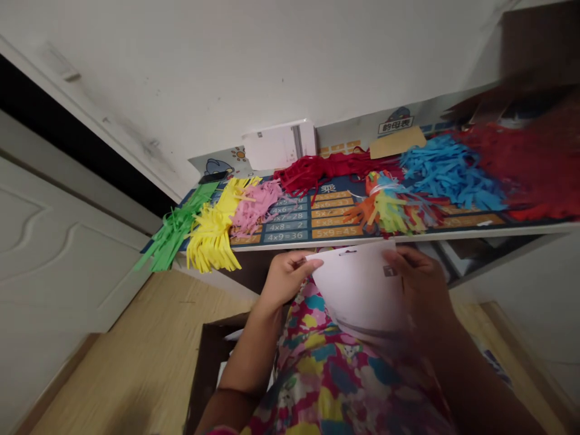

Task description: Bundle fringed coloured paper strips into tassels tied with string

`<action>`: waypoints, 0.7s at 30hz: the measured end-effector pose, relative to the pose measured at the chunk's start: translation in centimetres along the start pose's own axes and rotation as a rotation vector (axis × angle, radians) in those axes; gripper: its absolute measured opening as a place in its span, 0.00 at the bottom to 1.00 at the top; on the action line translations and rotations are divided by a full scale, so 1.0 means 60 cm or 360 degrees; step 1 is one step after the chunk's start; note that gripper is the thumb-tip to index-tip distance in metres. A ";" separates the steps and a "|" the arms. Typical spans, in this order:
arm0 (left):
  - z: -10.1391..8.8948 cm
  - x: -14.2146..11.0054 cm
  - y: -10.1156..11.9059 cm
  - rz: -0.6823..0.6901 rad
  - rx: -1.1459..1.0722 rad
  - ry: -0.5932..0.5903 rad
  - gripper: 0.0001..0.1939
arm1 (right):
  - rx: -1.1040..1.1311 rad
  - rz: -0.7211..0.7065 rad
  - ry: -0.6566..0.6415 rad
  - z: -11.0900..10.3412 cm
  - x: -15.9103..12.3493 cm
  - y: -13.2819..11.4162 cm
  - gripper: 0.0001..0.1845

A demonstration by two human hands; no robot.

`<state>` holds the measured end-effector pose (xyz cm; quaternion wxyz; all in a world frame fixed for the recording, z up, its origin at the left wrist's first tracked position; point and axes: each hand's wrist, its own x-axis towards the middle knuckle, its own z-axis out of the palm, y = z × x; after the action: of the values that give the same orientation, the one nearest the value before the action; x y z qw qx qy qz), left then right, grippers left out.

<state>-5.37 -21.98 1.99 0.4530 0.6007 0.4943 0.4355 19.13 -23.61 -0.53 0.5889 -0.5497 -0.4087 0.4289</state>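
Note:
A white sheet (357,290) with a hang slot near its top edge is stretched between my hands, in front of the shelf. My left hand (287,277) pinches its upper left corner between thumb and fingers. My right hand (421,284) grips the upper right side, beside a small dark printed mark. The lower part of the sheet is blurred. On the shelf top ahead lie fringed paper strips: green (181,226), yellow (215,232), pink (258,208), dark red (326,169) and blue (453,172). A multicoloured tied bundle (385,205) lies nearer the front edge.
A stack of white printed packets (281,147) leans against the wall. A tan card (399,142) lies behind the strips, and a red heap (539,163) fills the right end. Below, a dark open box (203,356) stands on the floor by my left arm.

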 end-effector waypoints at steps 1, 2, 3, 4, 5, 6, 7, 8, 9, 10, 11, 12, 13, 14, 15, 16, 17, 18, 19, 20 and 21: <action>0.001 -0.001 -0.003 -0.0037 -0.0084 -0.0010 0.14 | 0.0015 0.0008 0.0015 0.004 -0.002 -0.003 0.15; 0.002 -0.002 -0.006 -0.0063 -0.0151 -0.0010 0.15 | 0.0013 -0.0004 0.0027 0.008 -0.003 -0.006 0.15; 0.004 -0.002 -0.009 -0.0074 -0.0209 0.0012 0.16 | 0.0004 -0.0033 0.0037 0.011 -0.004 -0.009 0.15; 0.007 -0.002 -0.013 -0.0073 -0.0263 0.0051 0.17 | -0.0008 -0.0064 0.0046 0.014 -0.005 -0.010 0.15; 0.012 -0.003 -0.015 -0.0064 -0.0312 0.0094 0.17 | -0.0017 -0.0085 0.0060 0.017 -0.005 -0.009 0.15; 0.018 -0.003 -0.018 -0.0048 -0.0351 0.0136 0.18 | -0.0016 -0.0092 0.0072 0.019 -0.005 -0.007 0.16; 0.025 -0.004 -0.021 -0.0025 -0.0368 0.0182 0.19 | -0.0002 -0.0087 0.0086 0.021 -0.004 -0.004 0.16; 0.032 -0.006 -0.023 0.0004 -0.0359 0.0231 0.20 | 0.0024 -0.0071 0.0103 0.022 -0.003 0.001 0.16; 0.040 -0.008 -0.025 0.0030 -0.0337 0.0280 0.20 | 0.0055 -0.0051 0.0121 0.023 -0.001 0.006 0.17; 0.047 -0.009 -0.027 0.0052 -0.0335 0.0332 0.20 | 0.0091 -0.0034 0.0125 0.023 0.000 0.011 0.18; 0.052 -0.009 -0.029 0.0064 -0.0375 0.0375 0.20 | 0.0133 -0.0030 0.0108 0.022 0.000 0.015 0.18; 0.055 -0.008 -0.031 0.0061 -0.0465 0.0407 0.21 | 0.0172 -0.0033 0.0049 0.021 0.000 0.018 0.18; 0.056 -0.006 -0.032 0.0038 -0.0593 0.0422 0.21 | 0.0205 -0.0037 -0.0050 0.020 -0.001 0.020 0.19; 0.055 -0.003 -0.034 0.0001 -0.0736 0.0423 0.22 | 0.0230 -0.0044 -0.0172 0.019 -0.003 0.021 0.19; 0.053 0.000 -0.037 -0.0043 -0.0862 0.0419 0.23 | 0.0245 -0.0049 -0.0297 0.018 -0.008 0.020 0.20; 0.049 0.003 -0.040 -0.0085 -0.0953 0.0416 0.23 | 0.0249 -0.0052 -0.0398 0.018 -0.013 0.018 0.21; 0.045 0.006 -0.043 -0.0117 -0.1006 0.0416 0.24 | 0.0244 -0.0062 -0.0452 0.018 -0.021 0.017 0.21; 0.040 0.007 -0.048 -0.0132 -0.1033 0.0425 0.24 | 0.0226 -0.0078 -0.0448 0.020 -0.029 0.016 0.21; 0.037 0.009 -0.053 -0.0130 -0.1045 0.0434 0.24 | 0.0193 -0.0114 -0.0385 0.023 -0.038 0.015 0.21; 0.033 0.009 -0.058 -0.0116 -0.1052 0.0451 0.25 | 0.0146 -0.0168 -0.0298 0.026 -0.046 0.015 0.20; 0.030 0.009 -0.064 -0.0095 -0.1058 0.0475 0.25 | 0.0089 -0.0239 -0.0216 0.029 -0.055 0.016 0.19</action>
<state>-4.30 -21.25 -2.09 0.5588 0.3358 0.4038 0.6418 16.44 -26.21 -1.40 0.6055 -0.4707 -0.4755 0.4310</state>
